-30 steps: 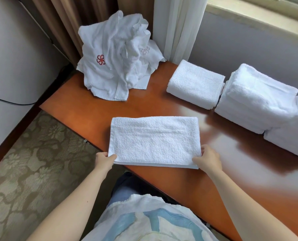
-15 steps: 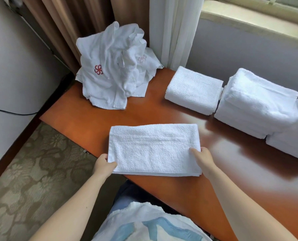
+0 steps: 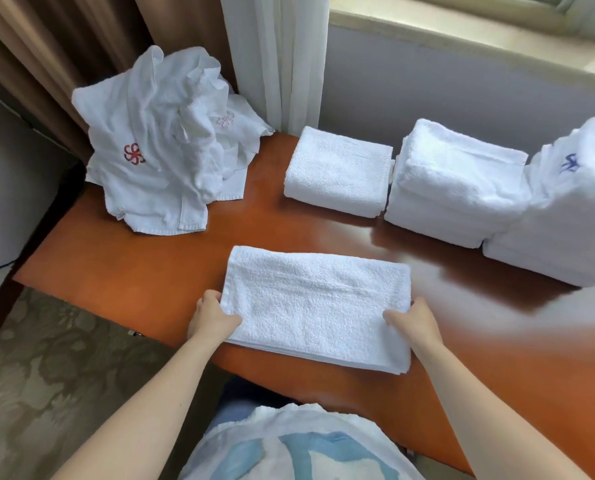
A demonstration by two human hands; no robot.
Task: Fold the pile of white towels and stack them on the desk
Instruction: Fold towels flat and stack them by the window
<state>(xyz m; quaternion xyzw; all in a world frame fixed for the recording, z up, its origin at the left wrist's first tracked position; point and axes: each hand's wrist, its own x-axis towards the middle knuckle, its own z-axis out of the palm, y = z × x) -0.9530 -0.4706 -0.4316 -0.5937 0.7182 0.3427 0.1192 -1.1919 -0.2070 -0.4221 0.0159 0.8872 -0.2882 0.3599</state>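
Half-folded towel (image 3: 318, 306) lies flat on the worktop (image 3: 133, 265), at the near edge, long side across the view, several layers showing along its near hem. Left hand (image 3: 213, 317) pinches the towel's left end: thumb on top of the cloth, fingers (image 3: 210, 295) curled round the edge. Right hand (image 3: 415, 320) pinches the right end the same way, thumb on top; its other fingers wrap the edge, tips hidden under the cloth. Pile of unfolded towels (image 3: 157, 143) sits crumpled at the far-left corner of the worktop, well apart from the held towel, one red emblem facing up. Along the far side, against the wall: single folded towel (image 3: 337, 171), then a taller stack (image 3: 455, 188) just beside it, then a second stack (image 3: 566, 220) at the right edge of view with a blue emblem on its top piece. White curtain (image 3: 278, 57) hangs behind, between the pile and the single folded towel. Patterned carpet (image 3: 46, 375) is below the worktop on the left.
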